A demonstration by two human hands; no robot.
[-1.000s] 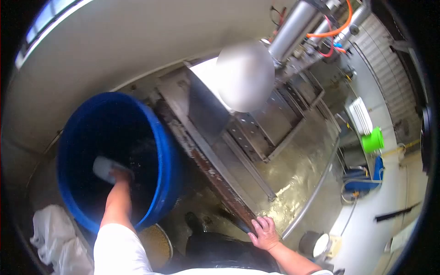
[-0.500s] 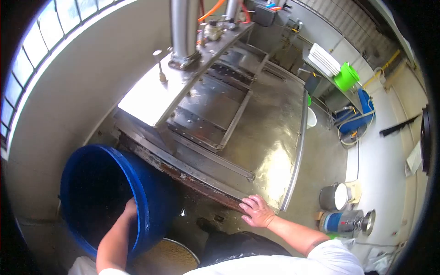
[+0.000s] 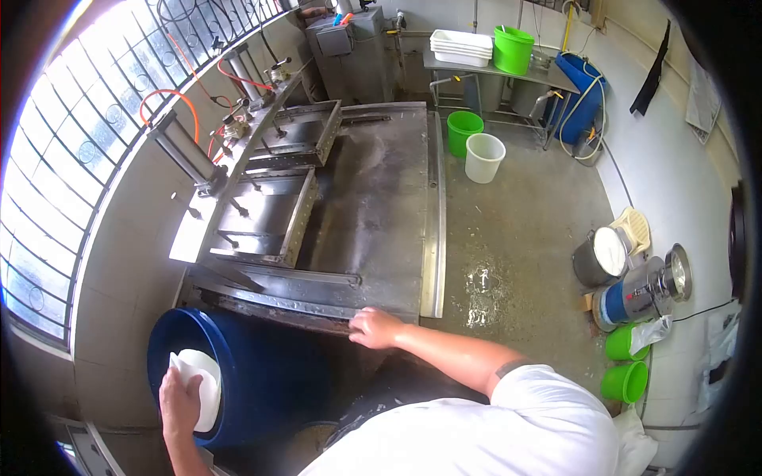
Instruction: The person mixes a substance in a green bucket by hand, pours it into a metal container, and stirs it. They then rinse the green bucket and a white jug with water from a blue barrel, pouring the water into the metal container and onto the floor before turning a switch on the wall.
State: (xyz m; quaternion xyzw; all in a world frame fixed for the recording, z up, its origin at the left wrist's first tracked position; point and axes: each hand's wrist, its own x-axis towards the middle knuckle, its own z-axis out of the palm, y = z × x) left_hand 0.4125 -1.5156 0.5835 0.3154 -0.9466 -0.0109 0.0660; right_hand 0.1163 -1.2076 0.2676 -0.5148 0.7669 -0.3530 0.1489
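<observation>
My left hand (image 3: pixel 179 403) is closed on a white plastic container (image 3: pixel 208 401), raised at the mouth of a large blue barrel (image 3: pixel 262 365). Its thumb lies against the container's side. The barrel leans toward me, and the container hides part of its dark inside. My right hand (image 3: pixel 376 328) rests at the near edge of a wide stainless steel table (image 3: pixel 373 230), fingers curled over the rim. Low beside the barrel, the edge of a round tub (image 3: pixel 311 436) shows, mostly covered by my body.
Two steel frames (image 3: pixel 298 222) lie on the table under a press beam with an upright cylinder (image 3: pixel 186 151). Across the wet floor are a white bucket (image 3: pixel 485 159), a green bucket (image 3: pixel 464 133) and a steel pot (image 3: pixel 594 266). White trays (image 3: pixel 460 49) stand on the back bench.
My left hand has come up out of the barrel with the white container in it. My right hand's fingers have curled at the table edge. The view has turned and lifted.
</observation>
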